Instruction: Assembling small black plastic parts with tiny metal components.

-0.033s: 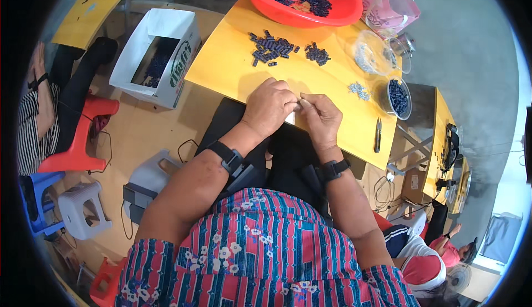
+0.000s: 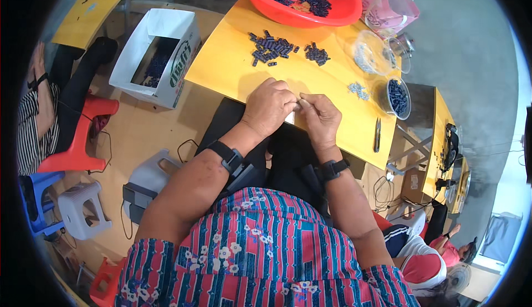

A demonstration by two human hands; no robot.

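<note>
My left hand (image 2: 269, 105) and my right hand (image 2: 321, 117) meet at the front edge of the yellow table (image 2: 227, 66). Both are closed, thumbs and fingertips pinched close together. Whatever they hold between them is too small and too covered by the fingers to name. Beyond my left hand lies a pile of small dark blue cylindrical pieces (image 2: 274, 49). A smaller pile of similar dark pieces (image 2: 317, 54) sits to its right. To the right of my right hand are a scatter of tiny silvery pieces (image 2: 358, 90) and pointed tweezers (image 2: 378, 135).
A red basin (image 2: 343, 13) of dark pieces stands at the far edge. Clear tubs (image 2: 400, 99) line the right side, near a pink bag (image 2: 388, 7). On the floor at left are a white box (image 2: 185, 66) and stools (image 2: 83, 210). Other people sit on both sides.
</note>
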